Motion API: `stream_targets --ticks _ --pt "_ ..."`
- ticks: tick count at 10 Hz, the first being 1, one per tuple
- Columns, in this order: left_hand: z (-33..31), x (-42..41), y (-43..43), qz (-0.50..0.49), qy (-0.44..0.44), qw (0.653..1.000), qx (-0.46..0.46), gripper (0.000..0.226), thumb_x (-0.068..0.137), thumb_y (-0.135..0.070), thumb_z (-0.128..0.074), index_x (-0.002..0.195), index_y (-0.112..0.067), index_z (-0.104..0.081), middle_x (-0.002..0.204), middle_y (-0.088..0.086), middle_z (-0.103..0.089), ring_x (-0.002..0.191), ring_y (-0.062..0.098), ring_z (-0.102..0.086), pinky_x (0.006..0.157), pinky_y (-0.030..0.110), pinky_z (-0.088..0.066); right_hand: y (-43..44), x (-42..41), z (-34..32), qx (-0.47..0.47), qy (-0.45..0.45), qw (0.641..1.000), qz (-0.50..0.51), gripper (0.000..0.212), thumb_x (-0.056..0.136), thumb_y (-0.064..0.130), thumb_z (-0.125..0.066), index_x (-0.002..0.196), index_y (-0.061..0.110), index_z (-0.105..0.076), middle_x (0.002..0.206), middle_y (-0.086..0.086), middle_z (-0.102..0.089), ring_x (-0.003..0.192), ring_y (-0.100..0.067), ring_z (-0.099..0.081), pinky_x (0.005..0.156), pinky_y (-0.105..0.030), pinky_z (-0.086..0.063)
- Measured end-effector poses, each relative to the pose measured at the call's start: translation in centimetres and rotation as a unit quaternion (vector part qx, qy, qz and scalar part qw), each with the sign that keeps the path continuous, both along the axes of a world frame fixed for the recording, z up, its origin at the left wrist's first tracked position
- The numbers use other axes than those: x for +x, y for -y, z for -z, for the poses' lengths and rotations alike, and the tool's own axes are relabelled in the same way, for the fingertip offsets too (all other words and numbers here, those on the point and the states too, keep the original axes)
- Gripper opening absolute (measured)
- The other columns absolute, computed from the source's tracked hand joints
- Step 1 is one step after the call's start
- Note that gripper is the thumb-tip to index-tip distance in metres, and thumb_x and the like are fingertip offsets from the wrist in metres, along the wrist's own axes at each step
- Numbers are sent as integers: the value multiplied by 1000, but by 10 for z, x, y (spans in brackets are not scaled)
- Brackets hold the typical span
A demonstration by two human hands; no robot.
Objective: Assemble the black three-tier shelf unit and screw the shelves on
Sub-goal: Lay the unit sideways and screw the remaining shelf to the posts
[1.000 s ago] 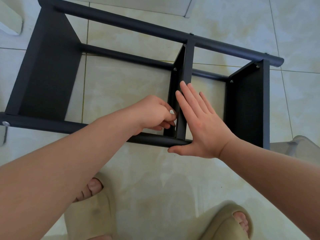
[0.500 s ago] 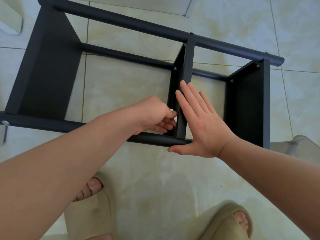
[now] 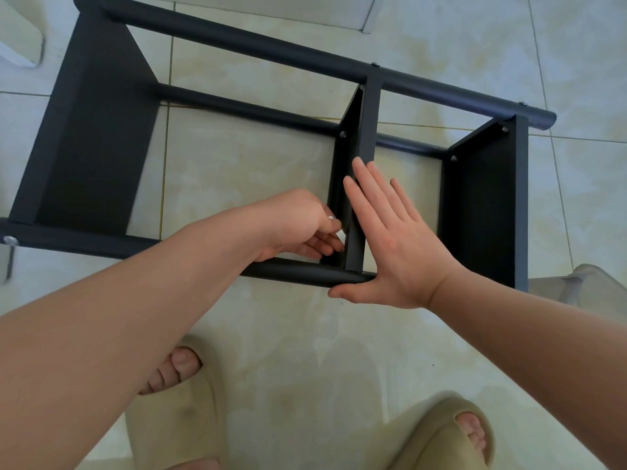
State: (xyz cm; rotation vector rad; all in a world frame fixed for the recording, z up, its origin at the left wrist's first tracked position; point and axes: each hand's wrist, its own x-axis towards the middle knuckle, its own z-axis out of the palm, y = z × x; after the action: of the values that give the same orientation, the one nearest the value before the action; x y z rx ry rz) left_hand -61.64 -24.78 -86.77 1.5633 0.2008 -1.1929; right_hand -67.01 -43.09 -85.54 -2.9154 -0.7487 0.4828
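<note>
The shelf unit lies on its side on the tiled floor. My right hand presses flat, fingers straight, against the middle shelf. My left hand pinches a small silvery fastener (a screw, I judge). The frame looks stiff and probably light, so I'd brace it by the near pole.

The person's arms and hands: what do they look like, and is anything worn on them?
The left forearm and right forearm are bare, no sleeve in view. The left hand and right hand wear no gloves; no ring, watch or bracelet shows on the visible parts.
</note>
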Motion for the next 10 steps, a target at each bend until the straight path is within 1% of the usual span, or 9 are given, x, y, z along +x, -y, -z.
stream_targets --ticks 2,3,4,5,6,7,8,9,10 --pt "-2 1 -4 23 9 1000 5 16 101 -11 -53 88 -10 -62 74 3 -74 71 14 -66 77 28 -57 0 0 1 1 3 1000 1 131 73 93 -42 161 4 -1 168 -12 13 155 -27 15 125 -53 -8" --pt "-3 1 -8 45 23 999 12 20 100 -7 -51 85 -11 -63 77 4 -73 73 15 -65 79 30 -56 0 0 1 3 6 1000 1 131 73 93 -42 160 3 -2 168 -13 11 155 -28 14 125 -54 -9" --pt "-5 1 -11 71 37 997 16 22 100 -5 -51 82 -12 -63 80 4 -73 75 15 -65 85 33 -55 0 0 2 3 7 1000 2 132 73 92 -43 160 3 -2 168 -13 11 155 -28 14 125 -54 -9" --pt "-6 1 -14 95 49 994 20 21 100 -5 -52 83 -11 -64 79 2 -74 73 11 -66 86 32 -56 0 0 2 2 7 1000 2 132 73 92 -44 160 3 -2 168 -13 11 155 -28 14 125 -54 -9" --pt "-5 0 -16 110 55 992 20 20 100 -4 -53 84 -10 -65 75 -1 -74 68 7 -67 77 25 -57 0 0 1 3 6 1000 3 132 73 92 -44 160 3 -3 168 -13 11 155 -28 14 125 -54 -9" --pt "-4 0 -17 128 65 989 27 20 99 -5 -54 85 -11 -66 73 -2 -74 67 5 -68 71 20 -56 0 0 1 3 4 1000 4 132 72 92 -44 160 3 -3 168 -13 11 155 -28 14 125 -54 -9" --pt "-5 0 -17 149 78 985 34 19 98 -7 -56 85 -13 -68 74 -5 -75 68 4 -68 76 24 -55 0 0 0 9 4 1000 5 131 72 91 -44 160 3 -3 169 -13 10 155 -28 13 125 -54 -9" --pt "-6 -1 -17 164 82 982 39 19 97 -7 -59 83 -15 -70 75 -6 -75 72 6 -69 83 29 -55 0 0 0 5 1 1000 5 132 72 92 -44 160 3 -2 168 -12 11 155 -27 14 125 -54 -9" --pt "-8 -2 -17 178 94 978 50 21 96 -8 -61 80 -16 -71 80 -1 -75 76 12 -66 84 32 -53 -1 -1 0 3 -1 1000 5 131 72 92 -43 160 3 -2 168 -12 11 155 -27 14 125 -54 -9"
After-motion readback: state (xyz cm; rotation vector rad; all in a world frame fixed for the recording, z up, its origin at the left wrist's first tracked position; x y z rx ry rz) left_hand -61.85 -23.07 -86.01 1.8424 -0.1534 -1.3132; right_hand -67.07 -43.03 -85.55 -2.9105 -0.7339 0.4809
